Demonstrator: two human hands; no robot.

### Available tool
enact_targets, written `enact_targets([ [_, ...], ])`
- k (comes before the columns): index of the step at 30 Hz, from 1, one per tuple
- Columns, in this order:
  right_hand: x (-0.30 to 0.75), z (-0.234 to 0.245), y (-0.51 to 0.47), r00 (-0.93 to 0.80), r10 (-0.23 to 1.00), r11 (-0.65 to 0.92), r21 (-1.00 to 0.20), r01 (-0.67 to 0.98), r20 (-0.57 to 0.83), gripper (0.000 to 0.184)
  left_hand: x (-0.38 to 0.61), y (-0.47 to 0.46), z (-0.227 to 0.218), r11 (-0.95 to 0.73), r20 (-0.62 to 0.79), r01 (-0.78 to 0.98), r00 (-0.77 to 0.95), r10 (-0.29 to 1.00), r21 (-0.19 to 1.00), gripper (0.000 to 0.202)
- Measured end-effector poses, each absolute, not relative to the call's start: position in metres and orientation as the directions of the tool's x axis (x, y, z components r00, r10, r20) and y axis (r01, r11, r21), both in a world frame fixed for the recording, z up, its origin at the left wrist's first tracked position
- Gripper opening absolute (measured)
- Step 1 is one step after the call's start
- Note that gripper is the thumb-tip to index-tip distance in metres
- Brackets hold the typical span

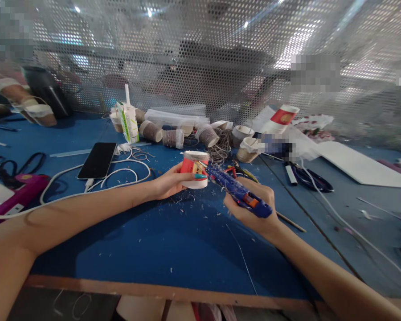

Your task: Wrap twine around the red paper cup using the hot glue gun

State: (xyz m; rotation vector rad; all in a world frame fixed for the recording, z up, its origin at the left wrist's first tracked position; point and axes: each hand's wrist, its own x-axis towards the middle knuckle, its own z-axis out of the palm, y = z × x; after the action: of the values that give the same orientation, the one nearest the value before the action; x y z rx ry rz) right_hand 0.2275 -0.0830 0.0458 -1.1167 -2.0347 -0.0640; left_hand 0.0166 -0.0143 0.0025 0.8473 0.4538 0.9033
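Note:
A small red and white paper cup (pixel 191 166) is gripped in my left hand (pixel 172 182), thumb across its side. Grey-brown material shows around its upper rim. My right hand (pixel 254 203) is wrapped round a blue hot glue gun (pixel 235 186), whose nozzle points left at the cup's wall. The nozzle tip is at or very near the cup; I cannot tell whether it touches. Beyond them lie several cups wound with brown cord, one such cup (pixel 173 138) straight behind, beside a loose heap of cord (pixel 222 147).
A phone (pixel 97 160) with a white cable lies left, near a purple glue gun (pixel 26 191). A drink carton (pixel 128 120) stands at the back. Scissors (pixel 312 178) and a white board (pixel 364 165) lie right. A perforated metal screen (pixel 173 58) closes the blue table's (pixel 137 254) far side.

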Motion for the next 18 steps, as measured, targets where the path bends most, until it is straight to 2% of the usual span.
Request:
enact_targets([
  [18, 0.2298, 0.0457, -0.0799, -0.186, 0.734, 0.505, -0.343, 0.792, 0.653, 0.029, 0.013, -0.0136, 0.0058, 0.338, 0.018, -0.494, 0.585, 0.811, 0.801, 0.04],
])
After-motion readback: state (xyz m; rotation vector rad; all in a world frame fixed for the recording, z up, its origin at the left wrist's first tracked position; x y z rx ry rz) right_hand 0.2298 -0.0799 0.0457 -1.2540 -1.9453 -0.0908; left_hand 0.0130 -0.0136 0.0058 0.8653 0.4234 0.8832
